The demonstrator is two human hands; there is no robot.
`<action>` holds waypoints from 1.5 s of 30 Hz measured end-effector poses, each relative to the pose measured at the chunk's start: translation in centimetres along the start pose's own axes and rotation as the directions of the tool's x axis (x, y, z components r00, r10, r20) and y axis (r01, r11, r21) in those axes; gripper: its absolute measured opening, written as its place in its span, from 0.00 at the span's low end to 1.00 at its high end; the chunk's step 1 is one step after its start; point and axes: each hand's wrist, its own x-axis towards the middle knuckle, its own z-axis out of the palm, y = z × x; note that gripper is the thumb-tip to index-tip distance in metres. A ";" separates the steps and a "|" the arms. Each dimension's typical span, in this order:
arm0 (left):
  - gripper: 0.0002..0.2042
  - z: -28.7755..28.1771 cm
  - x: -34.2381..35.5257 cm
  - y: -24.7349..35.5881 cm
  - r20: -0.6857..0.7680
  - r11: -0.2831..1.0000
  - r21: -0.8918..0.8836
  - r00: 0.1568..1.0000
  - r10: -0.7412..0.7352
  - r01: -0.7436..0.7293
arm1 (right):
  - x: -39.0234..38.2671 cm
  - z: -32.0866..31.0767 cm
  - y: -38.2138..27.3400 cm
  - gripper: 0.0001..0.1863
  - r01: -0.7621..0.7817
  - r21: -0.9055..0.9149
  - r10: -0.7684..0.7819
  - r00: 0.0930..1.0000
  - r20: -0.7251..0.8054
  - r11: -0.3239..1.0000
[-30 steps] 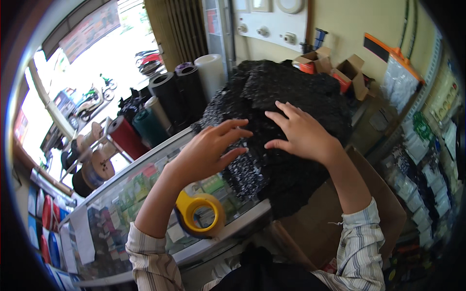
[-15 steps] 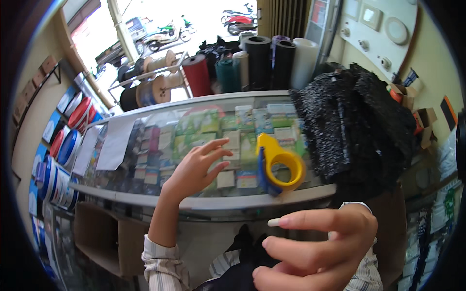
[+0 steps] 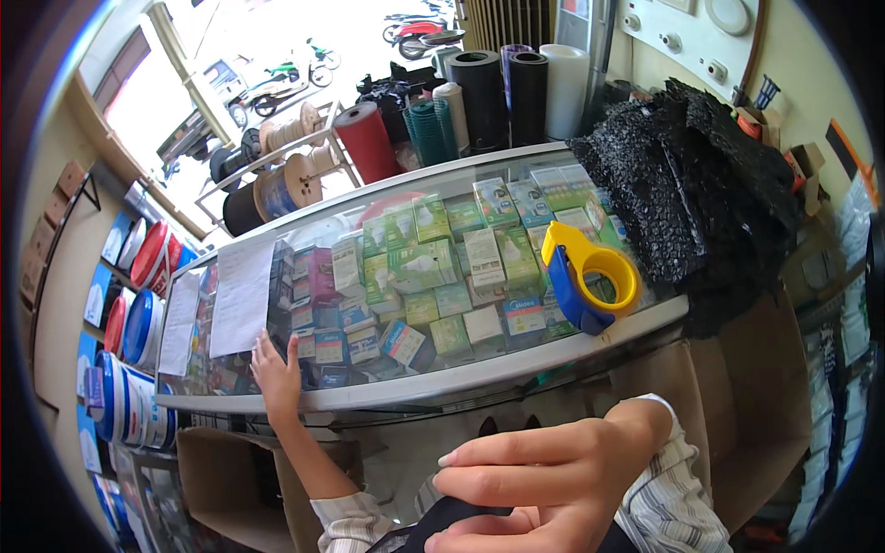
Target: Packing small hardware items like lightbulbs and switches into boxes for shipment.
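Note:
My left hand point(image 3: 277, 380) rests at the near left of the glass display counter point(image 3: 461, 380), fingers spread and holding nothing. Its fingertips are by the lower edge of a white paper sheet point(image 3: 241, 300) lying on the glass. Close to the camera, my right hand point(image 3: 544, 475) is raised before my body, fingers loosely bent with small gaps; nothing shows in it, though its palm is partly hidden. A yellow and blue tape dispenser point(image 3: 583, 300) stands on the counter's right part, apart from both hands. A second white sheet point(image 3: 178, 323) lies farther left.
Small boxes point(image 3: 424, 267) fill the case under the glass. Crumpled black plastic sheeting point(image 3: 687, 203) covers the counter's right end. Behind stand upright rolls point(image 3: 479, 101) and cable spools point(image 3: 286, 180). Paint buckets point(image 3: 138, 401) line the left shelves. Cardboard boxes point(image 3: 235, 484) sit below the counter.
My left hand has moved left and down, from over the middle of the glass to beside the paper. My right hand's fingers have drawn closer together. The view has shifted; the dispenser stays on the counter.

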 end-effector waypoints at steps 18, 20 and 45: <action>0.23 -0.3 -8.5 17.0 0.095 0.841 -0.242 0.851 0.516 -0.484 | -2.5 -4.3 -1.7 0.23 -0.066 -0.082 0.059 0.995 -0.083 0.994; 0.24 0.1 -10.4 19.6 0.100 0.775 -0.337 0.798 0.594 -0.534 | -2.4 -6.3 -2.8 0.13 -0.381 -0.005 0.377 0.911 0.170 0.924; 0.12 0.8 -13.8 22.7 -0.204 0.571 -0.550 0.762 0.615 -0.609 | -5.4 -4.7 0.4 0.17 -0.486 0.422 0.519 0.854 0.041 0.765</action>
